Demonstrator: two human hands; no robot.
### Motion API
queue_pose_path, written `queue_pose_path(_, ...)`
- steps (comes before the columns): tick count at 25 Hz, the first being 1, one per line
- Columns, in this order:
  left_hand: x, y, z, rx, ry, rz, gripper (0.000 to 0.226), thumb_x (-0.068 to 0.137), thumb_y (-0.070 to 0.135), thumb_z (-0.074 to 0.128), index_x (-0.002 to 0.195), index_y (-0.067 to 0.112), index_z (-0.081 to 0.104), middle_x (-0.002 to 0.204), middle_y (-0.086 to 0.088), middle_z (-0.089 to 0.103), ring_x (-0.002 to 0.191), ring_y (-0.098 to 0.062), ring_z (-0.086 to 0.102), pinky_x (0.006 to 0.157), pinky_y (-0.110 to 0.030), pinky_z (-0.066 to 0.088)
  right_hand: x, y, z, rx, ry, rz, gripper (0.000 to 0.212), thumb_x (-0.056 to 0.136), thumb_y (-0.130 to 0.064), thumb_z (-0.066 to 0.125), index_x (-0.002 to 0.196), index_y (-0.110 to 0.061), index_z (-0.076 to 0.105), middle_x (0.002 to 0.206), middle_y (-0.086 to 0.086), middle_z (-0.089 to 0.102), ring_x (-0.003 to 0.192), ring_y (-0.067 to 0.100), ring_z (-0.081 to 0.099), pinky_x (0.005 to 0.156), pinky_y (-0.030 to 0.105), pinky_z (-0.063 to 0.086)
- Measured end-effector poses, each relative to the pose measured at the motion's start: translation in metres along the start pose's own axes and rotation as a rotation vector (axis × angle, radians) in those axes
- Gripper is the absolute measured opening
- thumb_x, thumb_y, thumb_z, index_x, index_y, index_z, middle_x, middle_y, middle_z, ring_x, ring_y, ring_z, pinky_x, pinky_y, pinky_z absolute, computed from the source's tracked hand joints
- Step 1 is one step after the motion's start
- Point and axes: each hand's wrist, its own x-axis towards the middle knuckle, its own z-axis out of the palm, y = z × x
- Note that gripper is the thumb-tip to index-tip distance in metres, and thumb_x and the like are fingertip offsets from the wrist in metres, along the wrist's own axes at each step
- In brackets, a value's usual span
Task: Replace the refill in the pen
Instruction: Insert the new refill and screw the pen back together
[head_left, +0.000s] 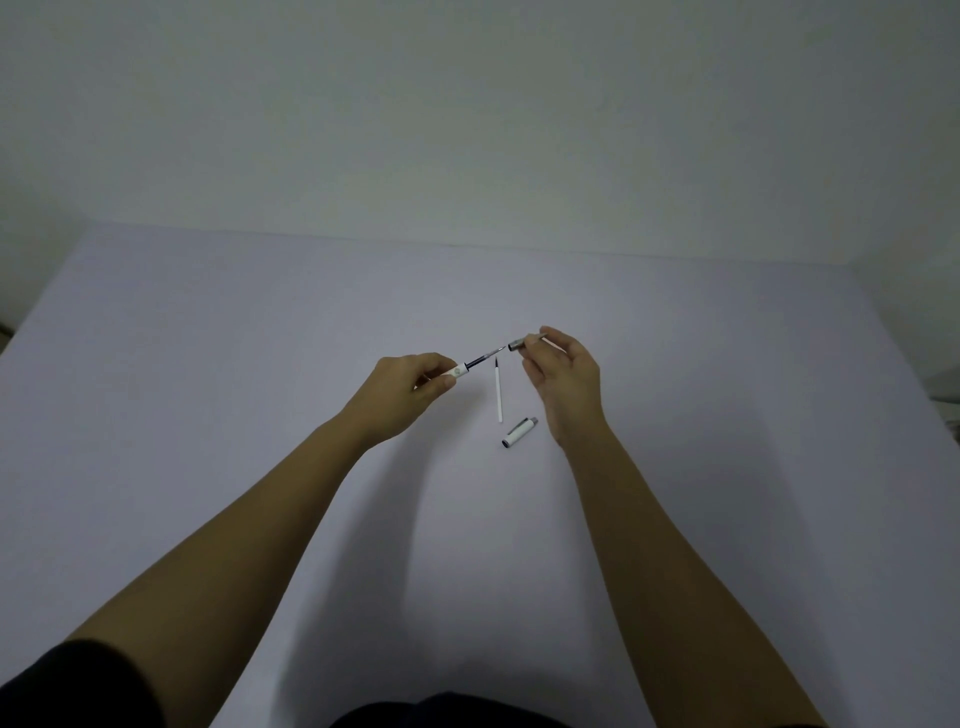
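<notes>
Both forearms reach over the pale table (260, 364). The left hand (410, 387) pinches the white pen barrel (451, 375), its dark refill (483, 356) jutting out. The right hand (563, 376) pinches the grey metal tip piece (518, 344) just beyond it. A white spare refill (498, 392) and white cap (519, 433) lie between the hands (no legible print).

two hands (415, 387) (566, 379), two refills (482, 356) (498, 392), one pen barrel (451, 375), one grey tip piece (519, 343), one cap (519, 432).
</notes>
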Motion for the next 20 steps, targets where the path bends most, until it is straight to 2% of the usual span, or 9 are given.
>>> queue_pose_path(6,-0.0004,0.0001,-0.0001,0.013,-0.005,0.001,0.020,0.094,0.027,0.051,0.106,0.020,0.066,0.086,0.002,0.065,0.075,-0.008,0.055,0.062,-0.017,0.039,-0.0037,-0.0020,0.0033,-0.048,-0.019,-0.006,0.016,0.083,-0.013,0.067,0.095,-0.019,0.060,0.089,0.002,0.071,0.079,0.007,0.071,0.069,0.014,0.053)
queue_pose_path(11,-0.0001,0.0024,-0.0004,0.019,-0.016,0.006,0.022,0.094,0.027,0.051,0.108,0.018,0.065,0.092,-0.004,0.068,0.083,-0.021,0.059,0.068,-0.025,0.043,-0.0045,0.0006,0.0042,-0.129,-0.033,-0.013,0.018,0.079,-0.019,0.070,0.094,-0.022,0.061,0.091,0.001,0.072,0.087,0.014,0.069,0.080,0.023,0.052)
queue_pose_path(15,0.0005,0.0039,-0.0011,0.027,-0.019,0.029,0.023,0.094,0.028,0.051,0.109,0.018,0.066,0.093,-0.005,0.068,0.083,-0.021,0.059,0.068,-0.023,0.043,-0.0068,0.0041,0.0064,-0.211,-0.056,-0.019,0.019,0.077,-0.023,0.072,0.093,-0.024,0.061,0.093,0.003,0.072,0.088,0.015,0.069,0.082,0.027,0.052)
queue_pose_path(18,0.0000,0.0022,-0.0022,0.015,-0.023,0.017,0.023,0.094,0.029,0.051,0.107,0.019,0.066,0.094,-0.005,0.069,0.084,-0.022,0.059,0.073,-0.031,0.047,-0.0092,0.0058,0.0079,-0.235,-0.055,-0.010,0.019,0.076,-0.023,0.071,0.091,-0.024,0.061,0.099,0.008,0.072,0.092,0.018,0.069,0.083,0.029,0.051)
queue_pose_path(20,-0.0007,0.0005,-0.0029,0.013,-0.021,0.013,0.022,0.094,0.028,0.051,0.107,0.020,0.066,0.094,-0.002,0.068,0.084,-0.019,0.059,0.072,-0.028,0.046,-0.0107,0.0061,0.0085,-0.281,-0.067,-0.009,0.019,0.076,-0.024,0.072,0.091,-0.024,0.061,0.101,0.009,0.072,0.091,0.018,0.070,0.086,0.032,0.053)
